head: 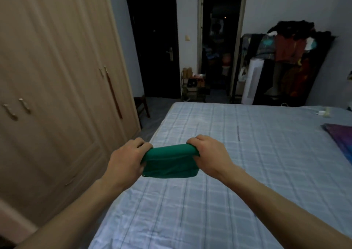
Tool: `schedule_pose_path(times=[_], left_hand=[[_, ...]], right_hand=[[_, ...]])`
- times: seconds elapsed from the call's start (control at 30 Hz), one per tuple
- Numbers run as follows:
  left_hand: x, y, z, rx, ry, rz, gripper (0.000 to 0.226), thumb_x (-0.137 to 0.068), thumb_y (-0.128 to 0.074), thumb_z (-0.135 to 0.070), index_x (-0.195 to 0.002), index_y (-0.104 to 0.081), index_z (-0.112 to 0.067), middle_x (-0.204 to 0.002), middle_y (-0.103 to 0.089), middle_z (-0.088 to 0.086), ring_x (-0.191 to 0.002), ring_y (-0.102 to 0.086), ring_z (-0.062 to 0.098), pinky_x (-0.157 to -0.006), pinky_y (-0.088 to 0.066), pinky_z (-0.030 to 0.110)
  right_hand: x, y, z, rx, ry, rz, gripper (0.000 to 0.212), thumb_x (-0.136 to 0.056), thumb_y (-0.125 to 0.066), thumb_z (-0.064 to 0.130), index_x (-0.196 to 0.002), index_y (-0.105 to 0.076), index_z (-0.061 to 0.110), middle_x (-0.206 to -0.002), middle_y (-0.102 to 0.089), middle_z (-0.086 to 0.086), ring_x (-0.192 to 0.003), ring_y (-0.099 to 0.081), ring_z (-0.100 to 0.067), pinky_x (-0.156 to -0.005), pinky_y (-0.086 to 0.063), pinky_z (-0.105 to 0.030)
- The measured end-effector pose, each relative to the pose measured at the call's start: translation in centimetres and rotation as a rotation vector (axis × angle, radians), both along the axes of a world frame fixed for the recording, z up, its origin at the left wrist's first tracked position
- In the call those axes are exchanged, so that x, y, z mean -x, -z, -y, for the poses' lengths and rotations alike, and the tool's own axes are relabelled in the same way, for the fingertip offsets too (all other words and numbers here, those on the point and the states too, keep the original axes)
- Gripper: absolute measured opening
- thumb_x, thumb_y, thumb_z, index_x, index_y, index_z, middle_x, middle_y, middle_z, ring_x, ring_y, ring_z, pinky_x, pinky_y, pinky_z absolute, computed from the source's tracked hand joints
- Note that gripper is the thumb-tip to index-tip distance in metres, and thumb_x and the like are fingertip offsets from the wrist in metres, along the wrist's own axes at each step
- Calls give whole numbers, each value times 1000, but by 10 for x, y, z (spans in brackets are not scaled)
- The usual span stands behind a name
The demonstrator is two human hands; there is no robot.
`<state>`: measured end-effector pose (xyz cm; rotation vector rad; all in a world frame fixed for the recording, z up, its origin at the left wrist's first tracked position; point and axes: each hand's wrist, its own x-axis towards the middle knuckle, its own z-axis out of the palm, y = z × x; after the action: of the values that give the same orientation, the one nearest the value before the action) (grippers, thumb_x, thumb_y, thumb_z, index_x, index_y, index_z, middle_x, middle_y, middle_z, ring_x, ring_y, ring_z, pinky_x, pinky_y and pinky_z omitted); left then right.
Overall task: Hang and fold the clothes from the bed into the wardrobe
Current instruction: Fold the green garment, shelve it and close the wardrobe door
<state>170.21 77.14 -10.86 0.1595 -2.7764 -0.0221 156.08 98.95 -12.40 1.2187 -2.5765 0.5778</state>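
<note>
A folded green garment (170,162) hangs between my two hands above the left side of the bed (238,172). My left hand (126,158) grips its left end with curled fingers. My right hand (208,154) grips its right end the same way. The bed has a pale blue checked cover. The beige wardrobe (57,86) stands to the left with all its doors closed. A purple and blue cloth (341,140) lies at the bed's right edge.
A narrow strip of floor (150,128) runs between wardrobe and bed. A small wooden chair (142,105) stands at its far end. A dark closed door (154,42), an open doorway (219,44) and a loaded clothes rack (291,65) line the far wall.
</note>
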Motion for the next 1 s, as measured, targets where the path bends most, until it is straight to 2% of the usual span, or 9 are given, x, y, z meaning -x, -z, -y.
schedule_pose_path(times=[0.13,0.4,0.5,0.63,0.73,0.87,1.0], left_hand=[[-59,-11,21,4,-101,26,40,-74,-74,-19,-112,-65,-27,-109,-61,-4,-97,-59,21,-67,-53,40],[-202,-22,86,33,-428,108,42,-76,-63,-26,-116,-55,-33,-116,-53,-9,-106,-54,17,-77,-49,36],[-265,-26,109,23,-523,86,41,-76,-63,-23,-115,-57,-31,-114,-55,-9,-103,-57,18,-72,-47,32],[-354,-32,138,31,-649,58,44,-79,-64,-23,-121,-57,-32,-121,-54,-10,-111,-54,18,-79,-52,38],[-423,-34,159,23,-717,16,43,-77,-67,-19,-118,-60,-28,-118,-56,-6,-108,-55,20,-76,-53,39],[-517,-27,187,14,-822,-12,41,-73,-70,-16,-113,-62,-25,-114,-58,-4,-104,-57,23,-67,-49,35],[-592,-11,207,-13,-900,-18,45,-77,-68,-18,-120,-59,-28,-120,-56,-7,-110,-54,20,-74,-54,37]], right_hand=[[-29,-10,41,15,-134,-6,33,-84,-61,17,-115,-61,28,-107,-60,7,-99,-55,-17,-76,-51,-38],[-122,-9,159,-4,-428,-10,38,-81,-64,21,-118,-58,28,-107,-58,5,-100,-56,-19,-75,-51,-38],[-170,-12,207,-11,-535,-18,37,-81,-64,21,-116,-58,28,-106,-58,6,-100,-57,-18,-74,-51,-36],[-243,-21,267,-5,-649,-65,38,-79,-67,24,-114,-57,31,-105,-58,8,-98,-59,-19,-73,-50,-34],[-306,-30,311,-12,-738,-82,36,-79,-67,23,-113,-58,28,-106,-59,5,-97,-60,-23,-76,-52,-38],[-393,-33,363,-29,-856,-100,37,-79,-66,20,-114,-60,29,-106,-60,7,-97,-59,-20,-73,-51,-35],[-464,-26,401,-61,-948,-97,36,-80,-67,17,-114,-61,27,-108,-61,7,-98,-58,-18,-76,-49,-33]])
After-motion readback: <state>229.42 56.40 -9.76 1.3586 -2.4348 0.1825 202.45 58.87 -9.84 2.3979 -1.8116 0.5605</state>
